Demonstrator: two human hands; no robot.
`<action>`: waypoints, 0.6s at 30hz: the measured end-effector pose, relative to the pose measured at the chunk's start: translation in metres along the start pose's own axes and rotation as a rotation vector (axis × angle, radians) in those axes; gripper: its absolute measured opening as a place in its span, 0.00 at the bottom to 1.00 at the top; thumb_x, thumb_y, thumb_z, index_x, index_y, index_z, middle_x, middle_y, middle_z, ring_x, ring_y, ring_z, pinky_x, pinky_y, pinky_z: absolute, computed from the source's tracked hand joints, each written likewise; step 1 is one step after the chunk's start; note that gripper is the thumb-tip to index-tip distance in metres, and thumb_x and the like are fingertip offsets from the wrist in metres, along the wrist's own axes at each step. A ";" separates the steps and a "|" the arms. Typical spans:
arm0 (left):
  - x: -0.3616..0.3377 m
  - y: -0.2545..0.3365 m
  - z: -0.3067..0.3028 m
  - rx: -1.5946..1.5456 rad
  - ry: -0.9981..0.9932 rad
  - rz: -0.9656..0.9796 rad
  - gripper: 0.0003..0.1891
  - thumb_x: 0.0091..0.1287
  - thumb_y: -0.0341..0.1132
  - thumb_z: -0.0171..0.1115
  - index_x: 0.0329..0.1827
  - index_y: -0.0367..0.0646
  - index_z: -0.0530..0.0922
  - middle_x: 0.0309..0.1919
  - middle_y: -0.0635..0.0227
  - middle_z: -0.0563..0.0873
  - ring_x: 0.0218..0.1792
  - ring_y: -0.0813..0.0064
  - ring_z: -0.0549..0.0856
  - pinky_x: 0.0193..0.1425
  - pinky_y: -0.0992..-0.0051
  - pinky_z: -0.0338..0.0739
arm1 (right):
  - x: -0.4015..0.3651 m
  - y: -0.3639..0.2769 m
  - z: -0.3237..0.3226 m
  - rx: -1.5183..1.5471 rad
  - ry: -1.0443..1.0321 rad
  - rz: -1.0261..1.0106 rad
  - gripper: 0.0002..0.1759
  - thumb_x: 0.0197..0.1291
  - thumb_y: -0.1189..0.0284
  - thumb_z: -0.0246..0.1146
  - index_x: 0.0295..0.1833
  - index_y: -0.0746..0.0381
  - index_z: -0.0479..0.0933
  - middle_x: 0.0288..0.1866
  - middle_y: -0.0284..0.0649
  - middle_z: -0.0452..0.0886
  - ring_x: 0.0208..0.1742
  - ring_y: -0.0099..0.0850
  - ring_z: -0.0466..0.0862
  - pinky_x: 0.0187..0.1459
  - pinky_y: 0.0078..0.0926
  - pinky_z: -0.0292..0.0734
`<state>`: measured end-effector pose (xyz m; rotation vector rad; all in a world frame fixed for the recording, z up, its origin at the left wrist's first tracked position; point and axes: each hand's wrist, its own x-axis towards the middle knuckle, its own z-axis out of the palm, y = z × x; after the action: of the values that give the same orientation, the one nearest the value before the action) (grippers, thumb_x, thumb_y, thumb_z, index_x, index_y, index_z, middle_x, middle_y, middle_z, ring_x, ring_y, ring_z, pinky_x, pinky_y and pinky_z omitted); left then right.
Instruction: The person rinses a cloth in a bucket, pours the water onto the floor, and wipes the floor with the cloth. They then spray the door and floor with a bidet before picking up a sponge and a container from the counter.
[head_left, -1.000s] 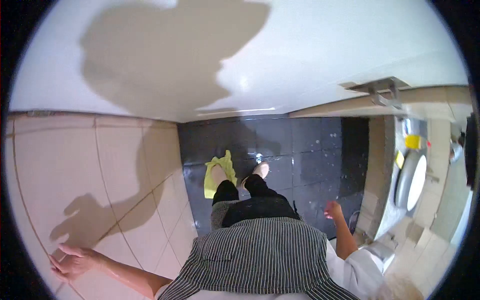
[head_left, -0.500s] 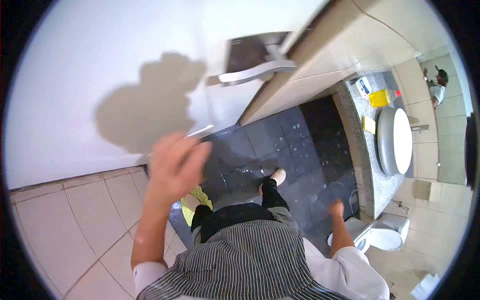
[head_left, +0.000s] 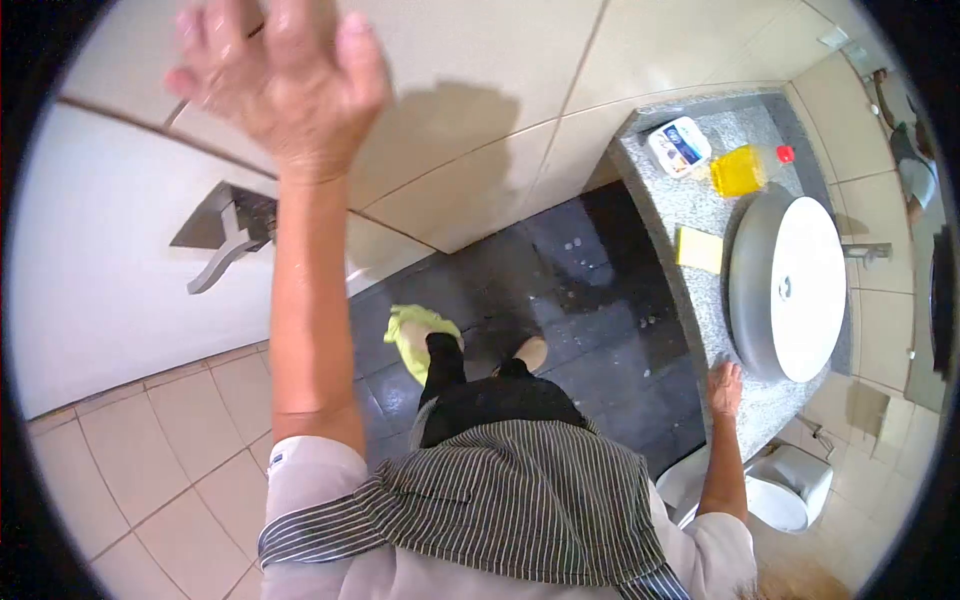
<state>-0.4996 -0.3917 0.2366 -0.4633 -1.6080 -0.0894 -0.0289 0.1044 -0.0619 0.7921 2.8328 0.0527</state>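
My left hand is raised in front of the tiled wall, fingers apart and nothing in them. Its forearm passes just right of the metal door handle on the white door. Down at the right, my right hand lies on the front edge of the grey granite counter, close to the round basin, and holds nothing. Under my left foot is a yellow-green cloth on the dark floor.
On the counter are a yellow sponge, a bottle of yellow liquid with a red cap and a white labelled container. A toilet stands beyond the counter. The dark tiled floor looks wet.
My left hand has risen from low by the door to the wall. My right hand has come onto the counter edge. The view has shifted toward the wall right of the door.
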 end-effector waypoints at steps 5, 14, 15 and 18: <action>-0.001 -0.010 0.004 0.046 -0.045 0.050 0.24 0.58 0.46 0.58 0.59 0.56 0.73 0.60 0.64 0.65 0.62 0.59 0.62 0.65 0.55 0.53 | 0.005 0.005 0.003 0.021 0.019 -0.112 0.18 0.53 0.67 0.59 0.47 0.63 0.68 0.44 0.51 0.70 0.49 0.49 0.70 0.49 0.45 0.66; 0.005 0.001 0.004 0.095 -0.027 0.128 0.24 0.61 0.44 0.59 0.60 0.48 0.71 0.61 0.61 0.64 0.62 0.56 0.62 0.65 0.56 0.57 | 0.001 0.015 0.025 -0.003 0.310 -0.198 0.19 0.53 0.62 0.61 0.47 0.60 0.70 0.44 0.49 0.71 0.47 0.47 0.69 0.48 0.46 0.62; 0.005 0.002 0.004 0.108 -0.050 0.134 0.25 0.62 0.45 0.58 0.61 0.46 0.71 0.62 0.61 0.63 0.63 0.56 0.61 0.66 0.54 0.57 | 0.002 0.017 0.026 -0.022 0.293 -0.200 0.19 0.54 0.60 0.60 0.45 0.60 0.71 0.43 0.49 0.71 0.46 0.47 0.70 0.48 0.47 0.62; 0.006 0.003 0.005 0.108 -0.064 0.143 0.25 0.62 0.45 0.58 0.62 0.49 0.69 0.63 0.62 0.61 0.64 0.55 0.60 0.65 0.52 0.57 | 0.003 0.022 0.029 0.038 0.299 -0.194 0.19 0.55 0.57 0.60 0.45 0.60 0.71 0.42 0.49 0.70 0.44 0.48 0.70 0.47 0.47 0.62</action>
<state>-0.5029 -0.3858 0.2409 -0.4996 -1.6284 0.1211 -0.0149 0.1244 -0.0886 0.5521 3.1878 0.0965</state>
